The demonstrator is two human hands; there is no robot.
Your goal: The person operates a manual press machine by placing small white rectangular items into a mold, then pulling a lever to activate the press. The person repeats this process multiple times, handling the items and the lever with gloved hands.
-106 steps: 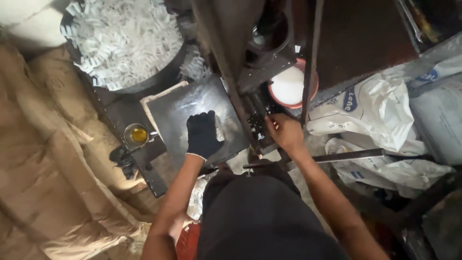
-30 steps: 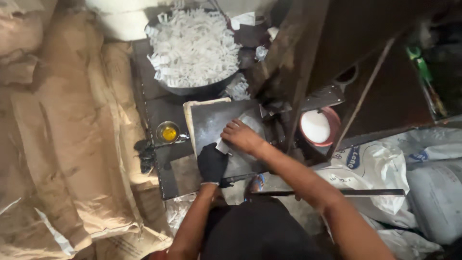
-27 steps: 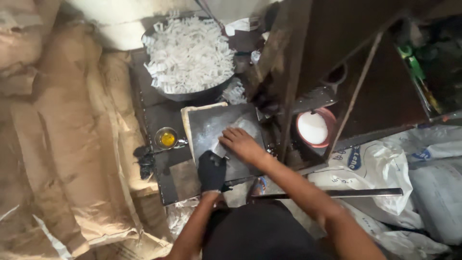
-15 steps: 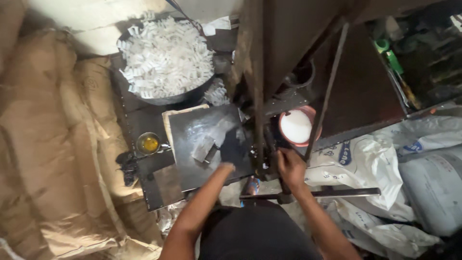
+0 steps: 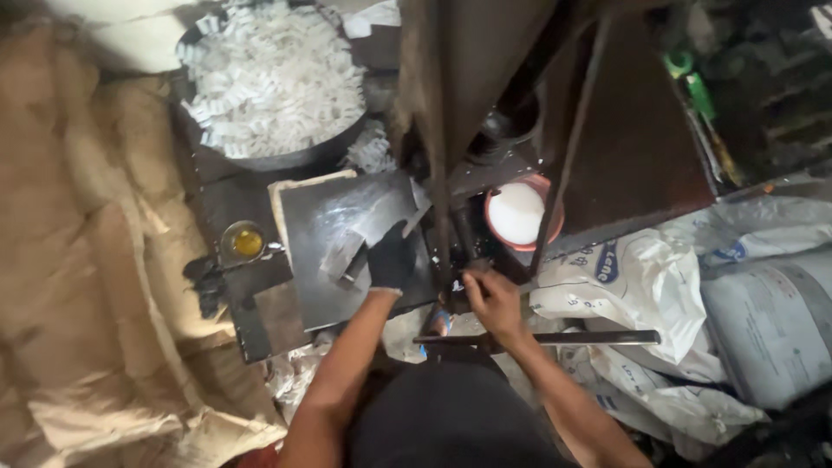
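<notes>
Pressing flat on a dark metal sheet [image 5: 347, 251], the gloved left hand [image 5: 392, 258] is spread, while the bare right hand [image 5: 492, 299], just beside it, is curled at the press frame [image 5: 438, 173], its hold unclear; a pan of white cut pieces [image 5: 273, 82] beyond is already heaped.

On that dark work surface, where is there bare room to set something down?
The dark plate is bare along its near-left part, between the small cup of yellow liquid and the gloved left hand. It is crowded right of that, where the right hand meets the press frame, and up by the pan of white pieces.
</notes>
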